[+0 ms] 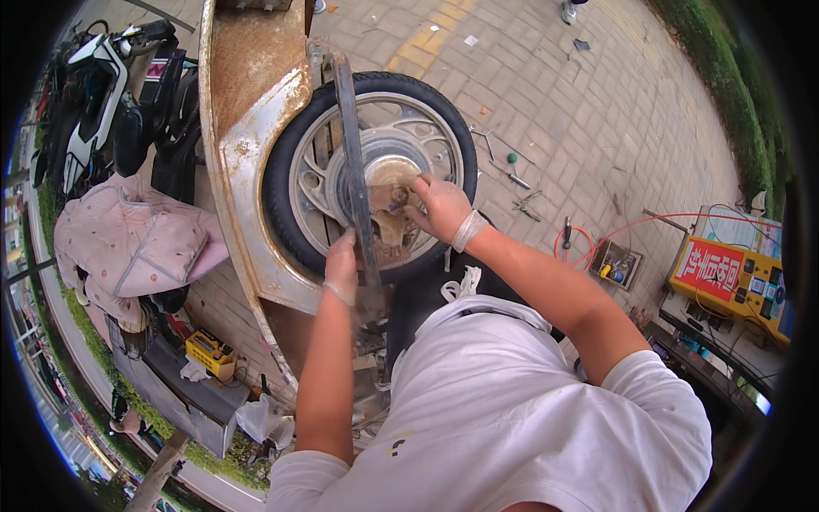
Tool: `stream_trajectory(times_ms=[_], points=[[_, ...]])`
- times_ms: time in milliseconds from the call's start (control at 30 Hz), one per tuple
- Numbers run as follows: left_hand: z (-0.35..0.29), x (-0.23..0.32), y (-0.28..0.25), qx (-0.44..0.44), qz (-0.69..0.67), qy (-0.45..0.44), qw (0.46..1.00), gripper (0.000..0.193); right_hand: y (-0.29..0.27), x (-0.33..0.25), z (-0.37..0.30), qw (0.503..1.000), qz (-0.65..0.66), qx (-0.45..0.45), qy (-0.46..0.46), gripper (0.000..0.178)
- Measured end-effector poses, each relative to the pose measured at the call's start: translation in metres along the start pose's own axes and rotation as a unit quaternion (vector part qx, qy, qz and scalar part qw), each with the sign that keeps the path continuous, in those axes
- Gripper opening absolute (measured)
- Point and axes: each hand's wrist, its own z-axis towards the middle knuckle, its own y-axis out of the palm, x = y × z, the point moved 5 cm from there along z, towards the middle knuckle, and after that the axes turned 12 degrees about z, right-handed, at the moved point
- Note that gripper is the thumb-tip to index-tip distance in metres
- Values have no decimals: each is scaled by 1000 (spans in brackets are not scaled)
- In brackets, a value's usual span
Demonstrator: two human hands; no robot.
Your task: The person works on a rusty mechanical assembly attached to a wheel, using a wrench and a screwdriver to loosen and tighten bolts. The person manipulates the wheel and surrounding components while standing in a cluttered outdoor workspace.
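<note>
- Seems to be working on the rusty bracket (pixel 386 205) at the middle of the spoked wheel (pixel 422 128).
- With the right hand (pixel 444 210) at the bracket, fingers bent; cannot tell if gripping.
- With the left hand (pixel 341 264) by the dark bar (pixel 351 154) across the wheel; cannot tell if gripping.
- Next, probably needs a steady hold on bracket and bar.
- Hard to see: left fingertips, blurry bar end below the wheel.

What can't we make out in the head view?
All in the head view:
Rusty brown metal piece: exact shape blurred, apparently by motion.
Silver-spoked, black-tyred wheel: partly hidden by the long dark metal bar.
Thinly gloved right hand: palm hidden by its own back.
Rust-stained pale metal bodywork: cut off by the top edge.
Shallow square box: contents too small.
</note>
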Motion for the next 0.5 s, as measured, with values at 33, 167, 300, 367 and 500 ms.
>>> stream_trajectory(times_ms=[33,167,300,367,500], points=[[-3,7,-2,70,-17,25,997,38,0,-3,6,999,-11,-23,-44,31],[-29,43,6,273,192,363,870,37,6,-1,17,995,-20,-86,-37,28],[-35,25,2,334,269,384,818,35,8,-5,18,990,-63,-100,-79,27],[-37,12,-5,322,260,381,827,35,10,-3,18,990,-48,-121,-60,26],[-36,9,-9,326,250,375,831,35,7,-9,21,988,-43,-137,-50,26]])
